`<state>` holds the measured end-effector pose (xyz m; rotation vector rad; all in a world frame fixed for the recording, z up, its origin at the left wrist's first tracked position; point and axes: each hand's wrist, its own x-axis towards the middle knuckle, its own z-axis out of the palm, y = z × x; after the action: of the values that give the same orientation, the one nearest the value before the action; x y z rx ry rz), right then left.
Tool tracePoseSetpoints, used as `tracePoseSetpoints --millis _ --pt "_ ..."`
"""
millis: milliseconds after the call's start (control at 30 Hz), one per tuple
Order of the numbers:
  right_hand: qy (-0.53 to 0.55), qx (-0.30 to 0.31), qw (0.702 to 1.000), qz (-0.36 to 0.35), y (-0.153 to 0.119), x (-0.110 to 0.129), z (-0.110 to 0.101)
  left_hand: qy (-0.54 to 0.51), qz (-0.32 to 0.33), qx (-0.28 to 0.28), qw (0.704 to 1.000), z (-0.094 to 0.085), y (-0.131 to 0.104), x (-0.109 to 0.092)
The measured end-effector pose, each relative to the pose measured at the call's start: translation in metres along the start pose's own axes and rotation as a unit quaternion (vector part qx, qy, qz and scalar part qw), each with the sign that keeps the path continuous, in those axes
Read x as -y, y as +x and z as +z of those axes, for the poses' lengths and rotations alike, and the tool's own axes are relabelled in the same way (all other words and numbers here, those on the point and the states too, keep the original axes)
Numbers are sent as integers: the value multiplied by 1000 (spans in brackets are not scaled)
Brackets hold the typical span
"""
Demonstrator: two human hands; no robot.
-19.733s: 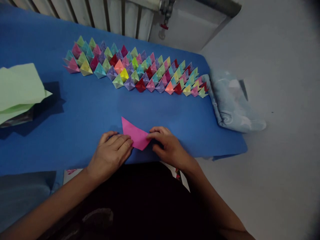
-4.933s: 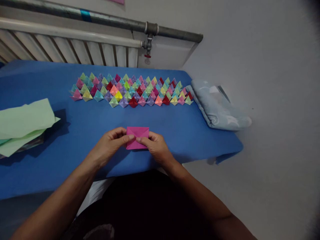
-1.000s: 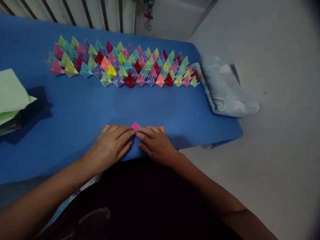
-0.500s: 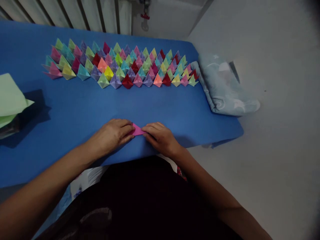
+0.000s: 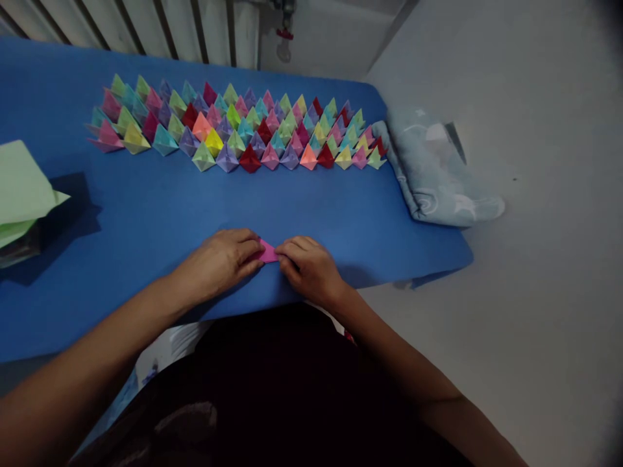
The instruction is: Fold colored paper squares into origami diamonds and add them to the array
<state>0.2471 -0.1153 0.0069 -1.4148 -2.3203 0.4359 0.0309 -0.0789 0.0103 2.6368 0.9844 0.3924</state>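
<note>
A small folded piece of pink paper (image 5: pixel 268 251) lies near the front edge of the blue table (image 5: pixel 243 201). My left hand (image 5: pixel 226 256) grips its left part, fingers bent over it and covering that end. At its right tip, the thumb and fingers of my right hand (image 5: pixel 307 264) are pinched together on the paper. Only the middle of the pink piece shows between the two hands. Beyond them stand rows of folded paper boats (image 5: pixel 250 159) in many colours.
At the left edge, a stack of light green paper (image 5: pixel 24 188) rests on a dark object. A folded grey-blue blanket (image 5: pixel 433 168) lies at the table's right end, against the wall (image 5: pixel 535 130). Behind the table are a radiator (image 5: pixel 214 32) and a red valve handle (image 5: pixel 285 34).
My right thumb and fingers have shifted slightly at the paper's right tip. My left hand stays on the paper, and the view has moved a little.
</note>
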Motion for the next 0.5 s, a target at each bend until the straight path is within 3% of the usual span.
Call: tracePoseSetpoints --millis 267,500 --pt "-23 1 1000 -7 1 -1 3 16 12 -13 1000 3 -2 2" --pt "-87 -13 996 4 2 4 10 169 -32 -10 985 5 2 -30"
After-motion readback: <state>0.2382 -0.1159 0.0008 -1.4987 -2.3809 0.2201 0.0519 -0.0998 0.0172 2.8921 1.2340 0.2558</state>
